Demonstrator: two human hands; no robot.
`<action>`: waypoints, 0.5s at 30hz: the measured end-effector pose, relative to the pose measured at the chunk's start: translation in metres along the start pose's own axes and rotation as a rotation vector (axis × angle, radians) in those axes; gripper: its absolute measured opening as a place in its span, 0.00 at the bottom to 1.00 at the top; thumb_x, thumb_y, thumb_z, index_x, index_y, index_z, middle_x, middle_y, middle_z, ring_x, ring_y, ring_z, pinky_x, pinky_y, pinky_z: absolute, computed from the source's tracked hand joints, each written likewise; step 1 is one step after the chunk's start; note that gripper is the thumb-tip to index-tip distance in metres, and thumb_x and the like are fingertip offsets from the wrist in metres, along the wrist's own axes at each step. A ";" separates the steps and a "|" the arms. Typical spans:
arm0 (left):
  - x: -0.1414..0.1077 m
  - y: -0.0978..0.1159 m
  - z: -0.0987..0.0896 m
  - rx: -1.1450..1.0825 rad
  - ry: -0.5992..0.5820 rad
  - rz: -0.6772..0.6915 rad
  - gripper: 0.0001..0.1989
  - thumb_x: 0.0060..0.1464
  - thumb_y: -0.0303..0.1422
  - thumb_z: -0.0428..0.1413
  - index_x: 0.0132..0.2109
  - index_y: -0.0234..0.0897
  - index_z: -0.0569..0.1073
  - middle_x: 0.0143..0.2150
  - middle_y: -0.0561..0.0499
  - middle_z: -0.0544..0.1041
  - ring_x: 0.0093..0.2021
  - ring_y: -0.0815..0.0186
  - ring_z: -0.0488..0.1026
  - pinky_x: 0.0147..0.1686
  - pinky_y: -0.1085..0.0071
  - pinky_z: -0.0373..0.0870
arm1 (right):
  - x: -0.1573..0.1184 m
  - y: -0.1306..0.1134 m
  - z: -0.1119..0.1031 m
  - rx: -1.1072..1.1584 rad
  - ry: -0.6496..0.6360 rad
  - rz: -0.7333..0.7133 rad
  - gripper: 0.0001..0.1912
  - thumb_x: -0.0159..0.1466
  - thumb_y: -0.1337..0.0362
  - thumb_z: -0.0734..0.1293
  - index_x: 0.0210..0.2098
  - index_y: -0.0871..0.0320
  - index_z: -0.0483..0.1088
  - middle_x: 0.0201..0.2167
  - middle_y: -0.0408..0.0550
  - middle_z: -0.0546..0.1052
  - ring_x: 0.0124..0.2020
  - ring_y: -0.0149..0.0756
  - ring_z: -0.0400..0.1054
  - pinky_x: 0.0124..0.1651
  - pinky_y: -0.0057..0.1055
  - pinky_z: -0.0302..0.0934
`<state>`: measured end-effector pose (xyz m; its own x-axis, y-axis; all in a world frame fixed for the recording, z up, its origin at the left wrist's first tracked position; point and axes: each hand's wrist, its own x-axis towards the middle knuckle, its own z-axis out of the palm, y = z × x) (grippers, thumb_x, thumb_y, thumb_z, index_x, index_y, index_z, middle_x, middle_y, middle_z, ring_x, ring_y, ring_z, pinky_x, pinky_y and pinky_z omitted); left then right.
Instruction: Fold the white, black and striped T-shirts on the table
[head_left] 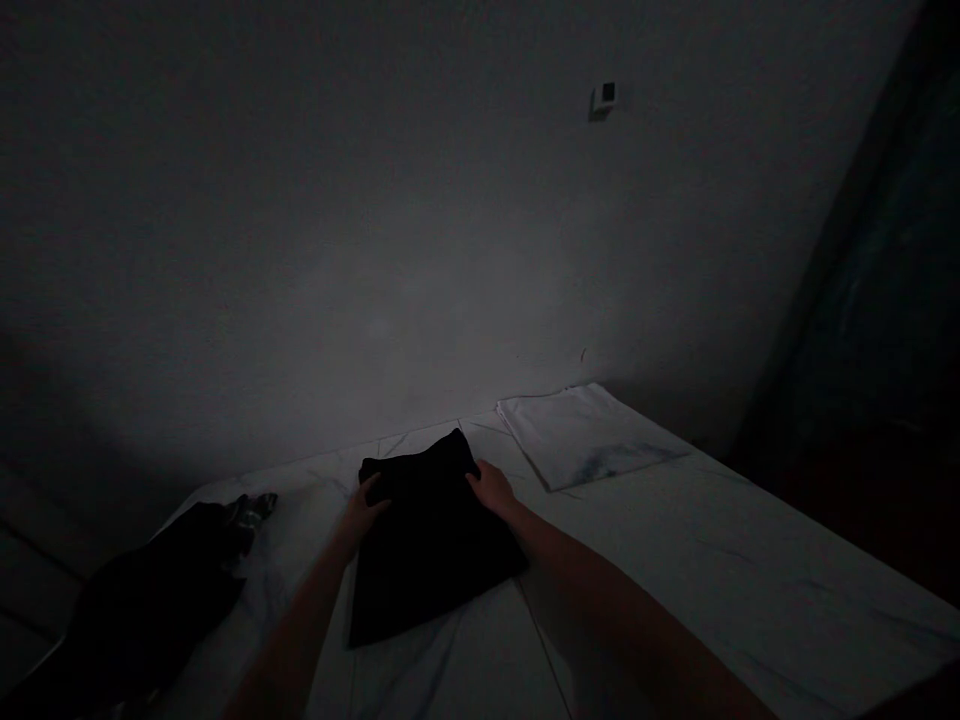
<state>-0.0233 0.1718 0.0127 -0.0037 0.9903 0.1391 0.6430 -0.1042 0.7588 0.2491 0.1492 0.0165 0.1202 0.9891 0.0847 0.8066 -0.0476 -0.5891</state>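
Forearms: the bare left forearm and right forearm enter from the lower edge and converge on the cloth.

Left hand: the left hand lies at the left edge of the cloth near its far corner, fingers partly open and directed across the cloth. Grip cannot be determined in the dim light.

Right hand: the right hand lies at the right edge, at about the same distance along the cloth, fingers over the edge. Grip cannot be determined.

Held item: a black folded garment lies flat between the hands, its long axis running away from the wearer and tilted slightly to the right at the far end. Both hands touch its far half, with neither clearly nearer.

Support: a white bed sheet, creased, lies beneath the garment.

Left of garment: a dark clothing bundle with a patterned end, well apart from the left hand.

Beyond garment: a folded white cloth, just beyond the right hand's side, against the wall.

Background: a plain grey wall bearing a small wall switch.
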 end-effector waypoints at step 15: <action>0.078 0.203 0.171 -0.666 -0.171 0.443 0.40 0.47 0.30 0.62 0.67 0.43 0.61 0.67 0.48 0.65 0.66 0.57 0.62 0.66 0.57 0.57 | 0.098 0.193 -0.209 0.047 0.409 -0.078 0.10 0.65 0.62 0.64 0.43 0.57 0.74 0.42 0.52 0.80 0.43 0.42 0.74 0.47 0.34 0.64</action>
<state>0.2381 0.2439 0.0691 0.2952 0.8390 0.4570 -0.0324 -0.4693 0.8825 0.5369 0.2080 0.0790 0.2874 0.8522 0.4373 0.7962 0.0412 -0.6037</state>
